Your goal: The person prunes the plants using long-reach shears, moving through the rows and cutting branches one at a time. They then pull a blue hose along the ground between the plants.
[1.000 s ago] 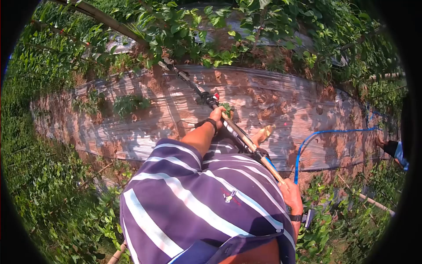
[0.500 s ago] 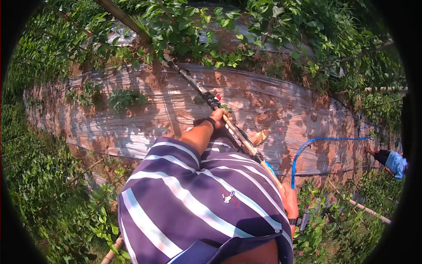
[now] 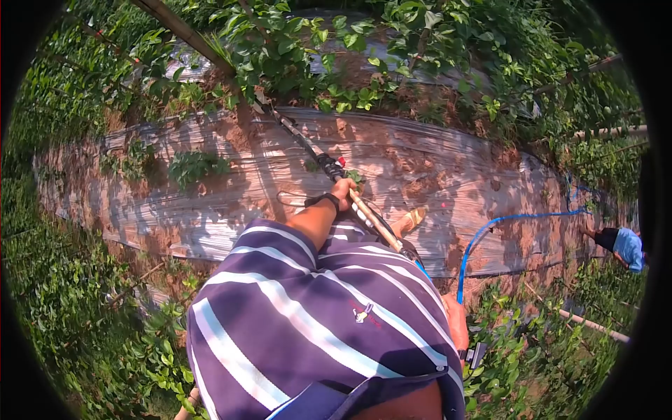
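Note:
A long wooden pole (image 3: pixel 376 225) with black wrapped fittings and a small red part runs diagonally across the front of the striped shirt. Its far tip rests close to the plants at the upper edge of the plastic-covered soil. My left hand (image 3: pixel 344 193), with a dark band on the wrist, is wrapped round the pole's middle, just behind the fittings. At the right side of the shirt, my right hand (image 3: pixel 455 320) is closed by the pole's rear part, which the shirt partly hides. A blue hose (image 3: pixel 483 231) rises from beside that hand and curves off to the right.
Silvery plastic sheeting (image 3: pixel 280 168) with patches of soil covers the bed ahead. Leafy plants (image 3: pixel 301 42) and a bamboo stake (image 3: pixel 185 31) line its far side. A person in a light blue top (image 3: pixel 628 246) is at the far right. A bare foot (image 3: pixel 408 222) shows below.
The pole has drawn back slightly toward my body, and its rear end is now more hidden by the shirt. My right hand has shifted a little down and left.

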Tool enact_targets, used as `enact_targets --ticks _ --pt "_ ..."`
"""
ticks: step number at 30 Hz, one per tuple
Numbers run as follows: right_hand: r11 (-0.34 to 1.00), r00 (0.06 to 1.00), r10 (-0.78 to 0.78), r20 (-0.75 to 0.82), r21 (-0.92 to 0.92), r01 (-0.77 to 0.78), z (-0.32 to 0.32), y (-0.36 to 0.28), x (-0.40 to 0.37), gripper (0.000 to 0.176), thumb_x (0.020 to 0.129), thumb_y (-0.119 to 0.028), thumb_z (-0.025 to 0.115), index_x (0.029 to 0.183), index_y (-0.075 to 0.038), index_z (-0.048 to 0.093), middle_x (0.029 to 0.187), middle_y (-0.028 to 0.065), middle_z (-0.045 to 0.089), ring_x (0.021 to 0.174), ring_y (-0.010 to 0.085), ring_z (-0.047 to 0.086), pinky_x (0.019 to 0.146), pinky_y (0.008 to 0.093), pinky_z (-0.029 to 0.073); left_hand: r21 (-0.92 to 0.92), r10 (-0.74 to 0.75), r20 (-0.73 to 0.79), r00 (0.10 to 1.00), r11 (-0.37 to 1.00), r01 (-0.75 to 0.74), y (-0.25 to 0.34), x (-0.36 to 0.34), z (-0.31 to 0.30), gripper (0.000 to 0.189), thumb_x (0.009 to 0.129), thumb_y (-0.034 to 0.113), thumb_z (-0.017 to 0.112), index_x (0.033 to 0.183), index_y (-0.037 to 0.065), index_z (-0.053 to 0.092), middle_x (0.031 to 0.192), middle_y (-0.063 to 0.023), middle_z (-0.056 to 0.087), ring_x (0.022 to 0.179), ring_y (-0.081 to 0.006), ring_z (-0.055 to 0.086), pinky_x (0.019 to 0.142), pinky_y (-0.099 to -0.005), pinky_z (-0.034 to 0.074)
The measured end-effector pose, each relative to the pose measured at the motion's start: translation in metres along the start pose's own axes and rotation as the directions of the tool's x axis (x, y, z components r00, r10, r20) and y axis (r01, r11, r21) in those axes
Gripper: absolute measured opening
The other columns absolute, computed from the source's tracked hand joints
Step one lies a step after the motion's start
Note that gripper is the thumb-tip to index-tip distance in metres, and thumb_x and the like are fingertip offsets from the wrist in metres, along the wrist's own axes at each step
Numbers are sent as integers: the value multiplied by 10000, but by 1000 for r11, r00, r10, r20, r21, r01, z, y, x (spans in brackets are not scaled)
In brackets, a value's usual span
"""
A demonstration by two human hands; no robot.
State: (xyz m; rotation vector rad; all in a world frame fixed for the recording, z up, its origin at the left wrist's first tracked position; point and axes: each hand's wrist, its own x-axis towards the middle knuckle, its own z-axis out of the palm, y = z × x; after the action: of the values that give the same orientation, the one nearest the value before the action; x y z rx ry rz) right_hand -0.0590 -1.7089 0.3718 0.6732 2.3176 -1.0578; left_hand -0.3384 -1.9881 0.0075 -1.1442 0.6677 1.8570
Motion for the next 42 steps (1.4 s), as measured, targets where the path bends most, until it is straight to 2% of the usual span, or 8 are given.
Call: enact_targets --ticks 7,13,17,23,31,34,42 --pt "1000 1000 8 -15 -17 -8 1 0 0 209 932 -208 595 884 -6 571 661 200 515 556 282 469 548 378 423 22 19 -50 999 1000 -18 2 -17 10 111 724 79 538 742 102 430 690 -66 440 599 -242 488 634 -406 462" --pt "1000 1000 -3 -13 0 3 -3 -12 1 225 926 -216 604 868 -4 558 650 194 492 559 239 428 543 376 417 25 22 -31 999 999 -21 2 -14 7 122 723 82 540 769 100 428 713 -75 442 607 -246 488 647 -405 464" --pt "1000 1000 -13 -4 0 13 -2 4 5 230 926 -214 602 855 -2 546 646 190 484 566 230 418 543 378 416 20 8 -16 1000 1000 -8 0 0 0 123 725 81 540 777 93 429 716 -78 444 604 -247 490 650 -396 468" --pt "999 1000 16 21 35 -17 -4 9 7 218 926 -201 598 865 1 542 657 192 496 576 238 414 554 370 423 10 22 -91 996 1000 -21 -2 -4 7 97 737 79 538 768 85 447 688 -79 449 592 -245 497 620 -366 473" --pt "998 997 39 67 48 -42 -11 6 13 188 936 -173 580 903 11 562 694 188 511 628 174 424 585 351 435 50 54 -177 983 998 -46 -9 7 6 104 728 61 558 803 79 488 733 -90 473 597 -244 503 594 -386 478" --pt "993 998 35 51 115 -41 -7 21 14 188 937 -173 578 905 12 564 690 185 513 632 170 418 584 351 432 61 57 -208 976 997 -45 -10 10 8 108 735 57 563 817 71 493 749 -102 474 606 -250 507 589 -401 478" --pt "996 999 16 43 88 -19 -10 40 23 201 941 -194 573 892 0 566 687 184 526 602 226 480 576 374 433 54 70 -230 971 997 -59 -13 12 15 112 766 42 561 856 52 496 767 -110 481 620 -255 518 586 -416 487"
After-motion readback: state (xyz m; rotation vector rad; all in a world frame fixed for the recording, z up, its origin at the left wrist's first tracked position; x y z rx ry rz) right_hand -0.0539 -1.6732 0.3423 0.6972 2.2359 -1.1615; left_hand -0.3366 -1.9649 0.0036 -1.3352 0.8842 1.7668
